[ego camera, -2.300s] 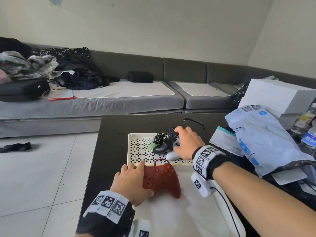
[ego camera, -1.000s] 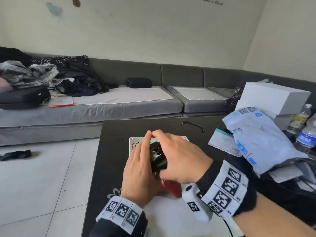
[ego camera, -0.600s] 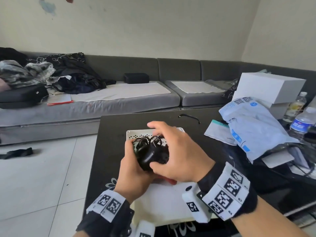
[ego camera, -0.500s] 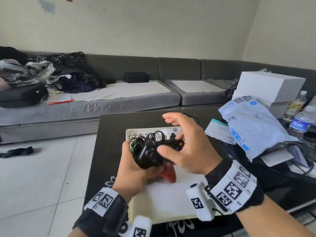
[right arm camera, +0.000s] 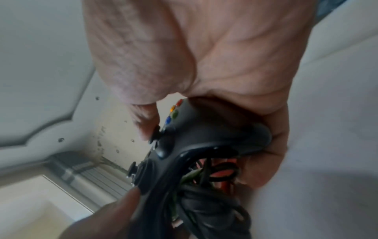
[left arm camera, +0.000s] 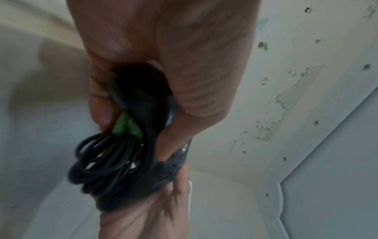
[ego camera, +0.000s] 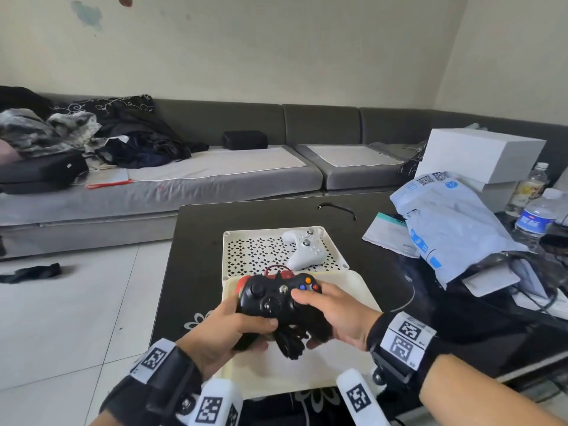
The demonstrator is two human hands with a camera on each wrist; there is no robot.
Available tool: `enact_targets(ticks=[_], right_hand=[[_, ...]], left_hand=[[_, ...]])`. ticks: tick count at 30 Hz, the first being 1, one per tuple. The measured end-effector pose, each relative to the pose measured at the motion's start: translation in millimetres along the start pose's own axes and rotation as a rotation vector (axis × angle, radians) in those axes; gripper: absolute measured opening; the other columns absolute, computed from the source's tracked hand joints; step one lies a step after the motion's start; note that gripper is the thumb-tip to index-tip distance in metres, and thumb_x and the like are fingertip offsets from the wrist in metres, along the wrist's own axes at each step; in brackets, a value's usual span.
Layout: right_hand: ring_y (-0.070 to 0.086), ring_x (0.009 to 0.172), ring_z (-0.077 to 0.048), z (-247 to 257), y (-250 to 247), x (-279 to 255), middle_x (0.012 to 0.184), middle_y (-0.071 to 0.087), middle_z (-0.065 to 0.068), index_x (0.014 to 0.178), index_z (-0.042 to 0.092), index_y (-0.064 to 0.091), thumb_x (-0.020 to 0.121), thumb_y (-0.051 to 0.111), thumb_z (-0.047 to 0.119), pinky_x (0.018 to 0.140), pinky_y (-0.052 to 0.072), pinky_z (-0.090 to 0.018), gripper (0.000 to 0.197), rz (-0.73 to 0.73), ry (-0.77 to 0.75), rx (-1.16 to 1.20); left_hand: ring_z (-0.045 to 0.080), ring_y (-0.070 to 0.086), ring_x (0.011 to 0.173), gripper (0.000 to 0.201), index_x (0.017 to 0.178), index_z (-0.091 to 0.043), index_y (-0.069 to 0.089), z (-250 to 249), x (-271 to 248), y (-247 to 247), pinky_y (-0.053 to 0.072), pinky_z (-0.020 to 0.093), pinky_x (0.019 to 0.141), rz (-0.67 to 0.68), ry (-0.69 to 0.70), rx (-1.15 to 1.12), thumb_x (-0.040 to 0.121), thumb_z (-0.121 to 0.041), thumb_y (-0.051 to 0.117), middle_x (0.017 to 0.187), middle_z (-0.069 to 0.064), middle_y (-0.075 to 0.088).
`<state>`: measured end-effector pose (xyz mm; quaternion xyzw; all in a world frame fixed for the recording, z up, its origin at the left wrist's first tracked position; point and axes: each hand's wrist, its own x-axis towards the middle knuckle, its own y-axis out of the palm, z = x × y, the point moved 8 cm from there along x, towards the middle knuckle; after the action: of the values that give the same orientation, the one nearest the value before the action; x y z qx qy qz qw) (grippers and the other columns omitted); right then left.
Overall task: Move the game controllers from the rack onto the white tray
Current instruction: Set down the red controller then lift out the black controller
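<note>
Both hands hold a black wired controller (ego camera: 273,298) face up above the white tray (ego camera: 362,290). My left hand (ego camera: 233,330) grips its left handle and my right hand (ego camera: 325,315) grips the right one, thumb beside the coloured buttons. Its coiled black cable (ego camera: 290,341) hangs below; the left wrist view shows the cable (left arm camera: 106,165) bundled with a green tie, and the right wrist view shows the controller (right arm camera: 196,142). A red controller (ego camera: 278,273) lies on the tray, mostly hidden behind the black one. A white controller (ego camera: 307,250) rests on the perforated rack (ego camera: 255,250).
The dark table (ego camera: 196,241) carries mail bags (ego camera: 451,222), a white box (ego camera: 479,155) and water bottles (ego camera: 534,216) at the right. A grey sofa (ego camera: 184,186) with clothes stands behind. White floor tiles (ego camera: 67,318) lie to the left.
The black controller was lifted off the rack by my right hand, joined by the left, turned face up and brought down and nearer over the tray. The white controller is now uncovered.
</note>
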<state>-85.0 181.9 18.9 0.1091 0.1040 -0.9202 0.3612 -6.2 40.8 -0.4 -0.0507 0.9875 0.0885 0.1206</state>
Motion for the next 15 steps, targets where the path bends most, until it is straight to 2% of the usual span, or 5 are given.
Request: enact_targets(ticks=[3, 5, 9, 12, 15], right_hand=[[0.072, 0.082, -0.027, -12, 1, 2, 0.096, 0.073, -0.008, 0.11, 0.021, 0.068, 0.078, 0.07, 0.042, 0.057, 0.056, -0.033, 0.039, -0.004, 0.012, -0.003], [0.073, 0.083, -0.02, -16, 2, 2, 0.094, 0.075, -0.003, 0.112, 0.018, 0.067, 0.083, 0.071, 0.034, 0.057, 0.056, -0.027, 0.034, -0.001, 0.003, -0.029], [0.071, 0.104, -0.02, -22, -1, 7, 0.11, 0.076, -0.007, 0.117, 0.016, 0.066, 0.071, 0.075, 0.043, 0.095, 0.055, -0.039, 0.054, -0.017, 0.005, -0.079], [0.069, 0.109, -0.019, -20, 2, 7, 0.114, 0.075, -0.004, 0.115, 0.02, 0.07, 0.078, 0.07, 0.04, 0.102, 0.05, -0.036, 0.042, 0.004, -0.007, -0.123], [0.067, 0.112, -0.018, -19, 2, 6, 0.118, 0.074, -0.005, 0.115, 0.017, 0.07, 0.09, 0.064, 0.032, 0.101, 0.049, -0.029, 0.03, 0.004, -0.003, -0.141]], left_hand=[[0.034, 0.067, 0.091, 0.06, 0.112, -0.004, 0.066, 9, -3, -1, 0.048, 0.04, 0.079, 0.001, -0.048, 0.099, 0.055, -0.006, 0.083, 0.103, 0.028, 0.072], [0.03, 0.072, 0.094, 0.06, 0.114, -0.006, 0.066, 9, -6, -2, 0.053, 0.034, 0.078, -0.023, -0.044, 0.185, 0.055, -0.002, 0.08, 0.098, 0.016, 0.078], [0.02, 0.075, 0.09, 0.044, 0.101, -0.016, 0.073, 0, -10, -3, 0.058, 0.033, 0.085, -0.037, -0.005, 0.387, 0.06, -0.003, 0.082, 0.089, 0.001, 0.081], [0.004, 0.073, 0.076, 0.029, 0.082, -0.025, 0.074, -8, -11, -5, 0.057, 0.024, 0.077, -0.05, 0.029, 0.545, 0.061, -0.01, 0.086, 0.075, -0.011, 0.078], [0.009, 0.074, 0.079, 0.039, 0.083, -0.025, 0.074, -12, -10, -16, 0.06, 0.031, 0.081, -0.126, 0.038, 0.632, 0.046, -0.027, 0.089, 0.079, -0.007, 0.079]])
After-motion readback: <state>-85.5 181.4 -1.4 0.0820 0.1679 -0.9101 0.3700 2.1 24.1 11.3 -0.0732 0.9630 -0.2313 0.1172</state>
